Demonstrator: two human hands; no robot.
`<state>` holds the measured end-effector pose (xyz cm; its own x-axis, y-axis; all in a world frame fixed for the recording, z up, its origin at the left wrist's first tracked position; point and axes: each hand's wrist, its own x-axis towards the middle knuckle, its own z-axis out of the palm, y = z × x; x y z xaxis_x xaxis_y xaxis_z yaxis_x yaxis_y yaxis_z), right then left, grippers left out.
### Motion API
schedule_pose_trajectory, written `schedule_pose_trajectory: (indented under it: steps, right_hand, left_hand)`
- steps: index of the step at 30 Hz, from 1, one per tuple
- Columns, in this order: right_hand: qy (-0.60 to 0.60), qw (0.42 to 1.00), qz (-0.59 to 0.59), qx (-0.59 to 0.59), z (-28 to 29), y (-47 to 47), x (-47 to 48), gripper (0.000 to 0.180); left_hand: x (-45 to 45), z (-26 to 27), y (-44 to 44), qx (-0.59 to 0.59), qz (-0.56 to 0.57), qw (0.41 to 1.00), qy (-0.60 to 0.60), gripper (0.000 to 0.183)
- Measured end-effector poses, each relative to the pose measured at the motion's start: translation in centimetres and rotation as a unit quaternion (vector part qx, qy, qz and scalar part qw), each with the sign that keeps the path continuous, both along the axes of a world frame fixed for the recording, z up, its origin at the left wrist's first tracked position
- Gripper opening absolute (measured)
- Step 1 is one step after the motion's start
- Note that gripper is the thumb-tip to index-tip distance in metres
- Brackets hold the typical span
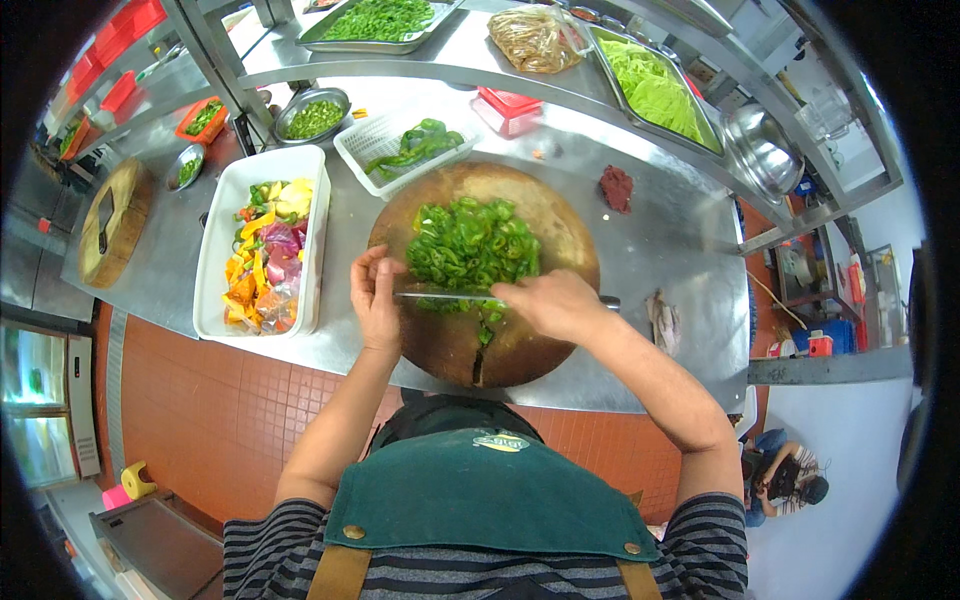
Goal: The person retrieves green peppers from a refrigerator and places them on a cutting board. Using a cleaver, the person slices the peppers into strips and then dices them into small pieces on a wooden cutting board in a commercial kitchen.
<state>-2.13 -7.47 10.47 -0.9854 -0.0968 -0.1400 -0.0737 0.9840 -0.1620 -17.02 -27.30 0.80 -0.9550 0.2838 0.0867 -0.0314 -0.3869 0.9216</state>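
My right hand [553, 301] grips a kitchen knife [450, 295], seen nearly edge-on, its blade pointing left across a round wooden chopping block [450, 345]. At the tip end of the blade is my left hand [375, 289], fingers curled and raised at the block's left edge; whether it touches the blade cannot be told. Just beyond the knife lies a heap of sliced green peppers [472, 240], and a few slices lie on the near side by a dark crack in the wood. Part of the blade is hidden by my right fingers.
Left of the block stands a white tub [321, 225] of cut vegetables; behind is a white basket [360, 169] with green peppers. A dark red lump [616, 189] and a pale cloth [663, 322] lie on the right. A steel shelf [450, 73] crosses above. A person [787, 476] sits far right.
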Motion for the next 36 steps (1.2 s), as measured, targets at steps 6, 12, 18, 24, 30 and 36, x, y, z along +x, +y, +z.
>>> schedule_pose_trajectory:
  steps: [6,12,18,24,30,36]
  right_hand:
    - [-0.016,1.000,-0.018,-0.011,-2.5,0.7,-0.6,0.020]
    - [-0.053,0.997,-0.042,-0.029,-3.8,2.2,-1.3,0.024]
    - [-0.036,0.986,-0.117,-0.112,-0.8,4.0,2.3,0.035]
    - [0.076,0.980,-0.139,-0.119,-0.4,4.6,4.2,0.033]
    - [0.072,0.987,-0.146,-0.017,-0.6,4.6,2.6,0.036]
    - [0.097,0.980,-0.173,-0.027,-5.7,4.6,4.8,0.041]
  left_hand:
    - [-0.7,-0.9,1.0,-0.064,0.000,0.998,0.018,0.017]
    - [-1.0,-0.8,1.5,-0.107,-0.010,0.992,0.069,0.017]
    - [-1.6,-0.8,1.8,-0.100,0.002,0.994,0.032,0.015]
    - [-2.7,0.7,2.4,-0.110,0.020,0.994,0.009,0.017]
    - [-2.8,-1.0,2.1,-0.103,0.032,0.993,0.049,0.015]
    - [-1.8,-0.3,2.4,-0.158,-0.009,0.979,0.132,0.019]
